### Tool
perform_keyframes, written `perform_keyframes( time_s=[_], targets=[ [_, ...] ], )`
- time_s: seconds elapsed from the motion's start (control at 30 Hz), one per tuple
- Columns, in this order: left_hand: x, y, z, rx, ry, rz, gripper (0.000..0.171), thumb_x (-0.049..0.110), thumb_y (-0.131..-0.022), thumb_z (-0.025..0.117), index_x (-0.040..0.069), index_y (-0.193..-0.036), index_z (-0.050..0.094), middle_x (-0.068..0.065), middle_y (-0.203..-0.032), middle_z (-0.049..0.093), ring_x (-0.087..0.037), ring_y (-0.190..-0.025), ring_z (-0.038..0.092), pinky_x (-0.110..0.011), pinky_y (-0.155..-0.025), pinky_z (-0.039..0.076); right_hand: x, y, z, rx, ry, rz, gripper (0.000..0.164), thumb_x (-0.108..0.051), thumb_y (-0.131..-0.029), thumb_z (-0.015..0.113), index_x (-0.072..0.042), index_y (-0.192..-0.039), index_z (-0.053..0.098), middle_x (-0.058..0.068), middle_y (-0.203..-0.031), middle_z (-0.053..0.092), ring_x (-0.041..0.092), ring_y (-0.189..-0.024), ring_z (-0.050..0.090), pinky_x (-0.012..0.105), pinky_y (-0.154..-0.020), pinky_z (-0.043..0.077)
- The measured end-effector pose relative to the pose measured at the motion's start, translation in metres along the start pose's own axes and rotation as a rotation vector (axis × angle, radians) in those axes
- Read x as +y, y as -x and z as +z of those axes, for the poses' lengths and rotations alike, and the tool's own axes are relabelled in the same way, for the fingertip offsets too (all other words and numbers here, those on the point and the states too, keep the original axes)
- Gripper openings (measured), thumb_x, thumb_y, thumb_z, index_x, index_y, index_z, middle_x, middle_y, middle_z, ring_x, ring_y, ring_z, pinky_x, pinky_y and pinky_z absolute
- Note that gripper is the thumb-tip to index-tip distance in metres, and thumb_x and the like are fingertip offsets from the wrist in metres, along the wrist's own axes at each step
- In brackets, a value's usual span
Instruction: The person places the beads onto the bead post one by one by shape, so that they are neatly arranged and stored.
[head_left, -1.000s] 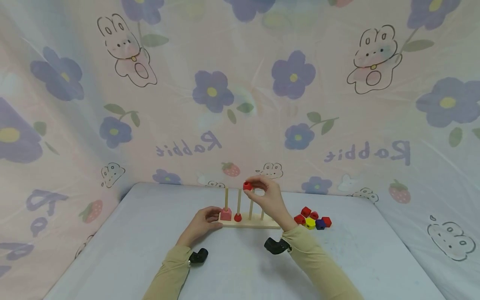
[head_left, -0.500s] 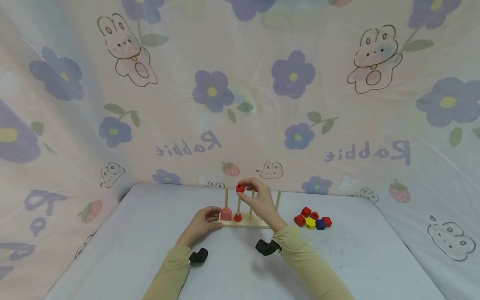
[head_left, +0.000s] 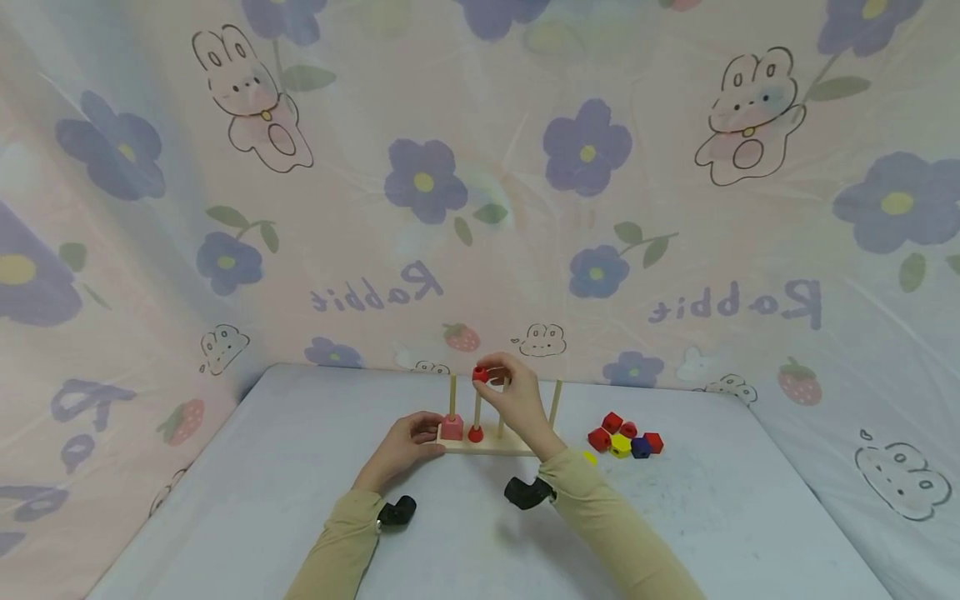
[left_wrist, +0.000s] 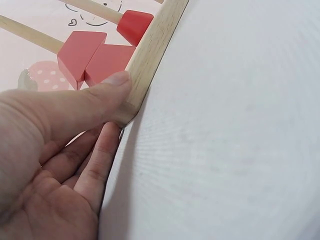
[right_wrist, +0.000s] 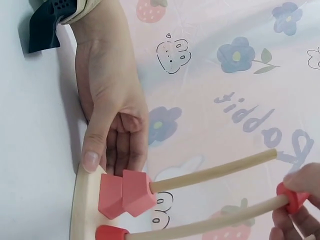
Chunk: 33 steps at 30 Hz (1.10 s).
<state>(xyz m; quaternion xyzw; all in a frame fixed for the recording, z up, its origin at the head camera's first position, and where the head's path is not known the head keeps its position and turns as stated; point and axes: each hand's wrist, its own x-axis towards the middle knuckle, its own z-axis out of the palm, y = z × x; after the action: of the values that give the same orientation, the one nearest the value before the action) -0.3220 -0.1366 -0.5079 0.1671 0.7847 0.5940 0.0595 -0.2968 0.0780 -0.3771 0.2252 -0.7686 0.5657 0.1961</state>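
Observation:
My left hand (head_left: 405, 450) holds the left end of a wooden peg stand (head_left: 495, 448), thumb and fingers on its edge in the left wrist view. Two pink blocks (right_wrist: 122, 194) are stacked on the first peg (right_wrist: 215, 171). A red bead (left_wrist: 134, 27) sits at the foot of the second peg (right_wrist: 210, 225). Between thumb and fingers, my right hand (head_left: 519, 404) pinches another red bead (right_wrist: 291, 198) at the top of that second peg. How far the peg enters its hole is hidden. Part of the stand's right side lies behind my right hand.
Right of the stand, several loose beads lie on the white table (head_left: 720, 508): red ones (head_left: 612, 422), a yellow one (head_left: 620, 446) and a dark blue one (head_left: 641, 448). Another yellow piece (head_left: 590, 457) shows beside the right sleeve. A patterned cloth (head_left: 510, 250) hangs behind.
My right hand has carried its red bead left and slightly down, from near the third peg to the second peg's top. During the last half second it barely moves. My left hand stays put.

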Motion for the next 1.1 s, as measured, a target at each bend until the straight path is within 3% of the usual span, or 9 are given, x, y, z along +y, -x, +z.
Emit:
perform_keyframes(
  time_s=[0.07, 0.27, 0.37, 0.63, 0.77, 1.1],
  targets=[
    [0.0, 0.0, 0.0, 0.003, -0.004, -0.004, 0.048, 0.003, -0.081, 0.075, 0.002, -0.125, 0.056, -0.014, -0.118, 0.06, -0.028, -0.108, 0.06, -0.033, -0.09, 0.052, -0.008, 0.003, -0.001, 0.007, -0.001, 0.025, 0.026, 0.01, -0.08, 0.07, 0.008, -0.104, 0.061, 0.025, -0.098, 0.063, 0.041, -0.088, 0.062, 0.056, -0.078, 0.051],
    [-0.001, -0.001, 0.0, 0.009, -0.016, -0.006, 0.05, 0.002, -0.081, 0.075, 0.001, -0.127, 0.055, -0.015, -0.119, 0.06, -0.03, -0.109, 0.059, -0.035, -0.09, 0.052, -0.003, 0.009, 0.001, 0.013, -0.007, 0.121, 0.029, 0.007, -0.08, 0.071, 0.005, -0.107, 0.06, 0.024, -0.099, 0.062, 0.039, -0.089, 0.062, 0.046, -0.08, 0.054],
    [-0.001, -0.002, 0.0, 0.009, -0.012, 0.0, 0.051, 0.002, -0.081, 0.074, 0.001, -0.128, 0.054, -0.017, -0.12, 0.059, -0.032, -0.11, 0.059, -0.037, -0.091, 0.051, 0.003, 0.011, 0.002, 0.016, -0.036, 0.145, 0.032, 0.007, -0.08, 0.072, 0.006, -0.109, 0.059, 0.025, -0.1, 0.062, 0.039, -0.09, 0.062, 0.049, -0.083, 0.053],
    [0.002, -0.001, 0.0, 0.007, -0.033, -0.024, 0.049, 0.003, -0.082, 0.074, 0.002, -0.127, 0.055, -0.014, -0.119, 0.06, -0.029, -0.11, 0.059, -0.034, -0.091, 0.051, 0.052, 0.018, 0.013, 0.051, -0.087, 0.229, 0.049, -0.002, -0.078, 0.078, 0.0, -0.121, 0.053, 0.015, -0.101, 0.064, 0.03, -0.094, 0.061, 0.044, -0.086, 0.052],
    [0.005, 0.001, 0.001, 0.002, -0.051, -0.017, 0.049, 0.004, -0.081, 0.075, 0.002, -0.126, 0.055, -0.013, -0.117, 0.06, -0.029, -0.109, 0.059, -0.034, -0.09, 0.052, 0.062, 0.025, 0.018, 0.051, -0.073, 0.284, 0.046, -0.004, -0.078, 0.079, 0.001, -0.118, 0.057, 0.011, -0.099, 0.066, 0.026, -0.092, 0.062, 0.04, -0.084, 0.053],
    [0.007, 0.005, 0.001, -0.002, 0.013, 0.011, 0.049, -0.001, -0.081, 0.073, -0.003, -0.126, 0.054, -0.018, -0.118, 0.059, -0.035, -0.11, 0.058, -0.037, -0.091, 0.051, 0.079, 0.04, 0.026, 0.025, -0.082, 0.357, 0.035, 0.003, -0.076, 0.077, 0.003, -0.107, 0.06, 0.015, -0.096, 0.066, 0.029, -0.092, 0.062, 0.032, -0.079, 0.052]
  ],
)
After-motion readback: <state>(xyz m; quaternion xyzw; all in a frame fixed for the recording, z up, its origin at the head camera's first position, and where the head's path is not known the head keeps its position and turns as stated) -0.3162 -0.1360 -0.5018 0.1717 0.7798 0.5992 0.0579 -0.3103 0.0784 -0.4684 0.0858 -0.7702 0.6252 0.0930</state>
